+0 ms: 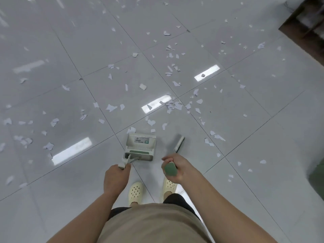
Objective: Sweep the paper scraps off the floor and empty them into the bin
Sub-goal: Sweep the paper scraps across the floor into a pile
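The person is standing with 2 hands gripping 2 tools: the left hand (114, 177) is curling round the handle of 1 dustpan (140, 147), the right hand (177, 168) is wrapping the green-capped handle of 1 broom (178, 143). Both are reaching down to the floor (263, 120) just ahead of the 2 shoes. Sweeping is seemingly only beginning; next, the broom probably needs to be gathering the paper scraps (173, 105), dozens, too many to count, lying scattered farther out. No bin is showing

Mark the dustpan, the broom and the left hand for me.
dustpan (140, 146), head view, on its tray floor.
broom (179, 143), head view, on the head.
left hand (114, 178), head view, on its back.
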The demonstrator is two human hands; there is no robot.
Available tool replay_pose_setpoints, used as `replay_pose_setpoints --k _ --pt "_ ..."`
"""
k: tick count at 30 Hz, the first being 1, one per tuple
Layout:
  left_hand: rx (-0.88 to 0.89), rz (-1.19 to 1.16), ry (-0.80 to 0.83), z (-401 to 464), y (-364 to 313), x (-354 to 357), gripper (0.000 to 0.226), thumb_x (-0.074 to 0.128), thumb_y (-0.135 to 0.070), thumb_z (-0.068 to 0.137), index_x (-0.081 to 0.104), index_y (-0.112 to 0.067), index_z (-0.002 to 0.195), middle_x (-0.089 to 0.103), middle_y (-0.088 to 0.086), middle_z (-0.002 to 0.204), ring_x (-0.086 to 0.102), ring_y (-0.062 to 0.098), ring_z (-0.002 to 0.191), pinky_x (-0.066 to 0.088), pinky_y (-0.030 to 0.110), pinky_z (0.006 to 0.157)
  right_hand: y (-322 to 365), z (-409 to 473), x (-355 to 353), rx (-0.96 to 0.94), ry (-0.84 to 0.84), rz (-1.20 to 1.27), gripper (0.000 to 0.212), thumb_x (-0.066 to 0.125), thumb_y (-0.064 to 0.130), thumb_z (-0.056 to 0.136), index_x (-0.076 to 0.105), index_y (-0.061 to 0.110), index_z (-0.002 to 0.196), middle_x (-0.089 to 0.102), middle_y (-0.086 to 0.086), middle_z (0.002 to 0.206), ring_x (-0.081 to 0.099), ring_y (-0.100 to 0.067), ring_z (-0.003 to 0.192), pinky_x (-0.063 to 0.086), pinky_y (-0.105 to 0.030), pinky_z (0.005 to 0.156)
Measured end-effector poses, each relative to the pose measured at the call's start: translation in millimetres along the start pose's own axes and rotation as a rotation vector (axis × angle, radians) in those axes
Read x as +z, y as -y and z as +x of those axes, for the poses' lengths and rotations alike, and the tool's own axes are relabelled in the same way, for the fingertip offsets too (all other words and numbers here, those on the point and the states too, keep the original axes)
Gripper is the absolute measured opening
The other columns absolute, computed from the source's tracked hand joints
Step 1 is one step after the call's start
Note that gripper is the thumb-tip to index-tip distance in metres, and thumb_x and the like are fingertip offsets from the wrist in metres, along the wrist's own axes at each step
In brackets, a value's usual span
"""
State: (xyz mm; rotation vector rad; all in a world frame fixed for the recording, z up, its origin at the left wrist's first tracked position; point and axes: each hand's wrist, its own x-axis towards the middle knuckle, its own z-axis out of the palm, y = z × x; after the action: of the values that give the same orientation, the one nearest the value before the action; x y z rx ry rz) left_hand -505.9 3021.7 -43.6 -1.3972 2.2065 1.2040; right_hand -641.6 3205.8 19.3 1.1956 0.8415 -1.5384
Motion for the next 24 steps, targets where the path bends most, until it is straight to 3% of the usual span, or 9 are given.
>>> replay_pose_setpoints --k 3,6,8,11,14,16,20,24 --pt "-0.072 -0.067 -0.05 -13 4 3 0.051 0.062 -0.039 0.095 0.048 -0.008 0.057 0.047 0.005 0.053 0.047 0.021 0.054 0.037 0.032 0.057 -6 -3 25 0.027 -0.01 -0.173 0.021 0.046 -0.009 0.086 0.05 0.008 0.074 0.042 -0.002 0.059 0.042 -0.012 0.028 0.036 -0.018 0.029" --pt "-0.159 -0.124 -0.125 -33 12 3 0.051 0.064 -0.037 0.093 0.044 -0.01 0.055 0.043 0.003 0.051 0.043 0.021 0.052 0.035 0.032 0.055 -4 12 43 0.116 0.039 -0.182 0.019 0.047 -0.01 0.085 0.054 0.008 0.085 0.045 0.0 0.061 0.044 -0.01 0.031 0.038 -0.019 0.029" --pt "-0.215 -0.16 -0.17 -48 15 3 0.051 0.066 -0.037 0.092 0.041 -0.012 0.055 0.041 0.001 0.05 0.041 0.021 0.052 0.033 0.032 0.054 4 31 53 0.156 0.077 -0.26 0.016 0.05 -0.008 0.085 0.053 0.006 0.094 0.049 -0.001 0.065 0.046 -0.01 0.033 0.039 -0.02 0.029" --pt "-0.305 -0.235 -0.25 -69 20 7 0.053 0.067 -0.036 0.092 0.038 -0.013 0.055 0.037 -0.003 0.046 0.038 0.019 0.05 0.031 0.032 0.053 36 62 53 0.221 0.146 -0.312 0.009 0.051 -0.003 0.089 0.047 0.005 0.09 0.044 0.001 0.063 0.045 -0.008 0.032 0.041 -0.02 0.03" --pt "-0.353 -0.272 -0.32 -84 21 14 0.054 0.068 -0.037 0.093 0.036 -0.013 0.055 0.036 -0.004 0.046 0.036 0.018 0.05 0.031 0.032 0.053 82 85 34 0.232 0.19 -0.285 0.051 0.066 -0.021 0.064 0.034 0.016 0.077 0.035 0.005 0.055 0.037 -0.005 0.033 0.036 -0.015 0.031" --pt "-0.352 -0.257 -0.34 -91 19 19 0.056 0.068 -0.036 0.093 0.036 -0.013 0.054 0.036 -0.005 0.043 0.036 0.017 0.047 0.03 0.031 0.051 104 89 28 0.246 0.269 -0.321 0.063 0.074 -0.024 0.052 0.032 0.018 0.074 0.033 0.006 0.052 0.035 -0.004 0.033 0.033 -0.015 0.031" --pt "-0.316 -0.19 -0.336 -88 6 27 0.054 0.067 -0.038 0.093 0.043 -0.011 0.054 0.045 -0.002 0.047 0.044 0.018 0.047 0.031 0.03 0.048 119 67 32 0.184 0.326 -0.34 0.038 0.059 -0.009 0.077 0.032 0.018 0.076 0.033 0.006 0.05 0.035 -0.004 0.032 0.033 -0.015 0.029" --pt "-0.268 -0.166 -0.303 -67 -19 30 0.051 0.067 -0.035 0.094 0.048 -0.008 0.054 0.051 0.004 0.05 0.049 0.023 0.05 0.033 0.03 0.049 123 31 21 0.136 0.339 -0.223 0.031 0.053 -0.005 0.082 0.034 0.018 0.075 0.032 0.008 0.051 0.034 -0.004 0.033 0.034 -0.013 0.031"
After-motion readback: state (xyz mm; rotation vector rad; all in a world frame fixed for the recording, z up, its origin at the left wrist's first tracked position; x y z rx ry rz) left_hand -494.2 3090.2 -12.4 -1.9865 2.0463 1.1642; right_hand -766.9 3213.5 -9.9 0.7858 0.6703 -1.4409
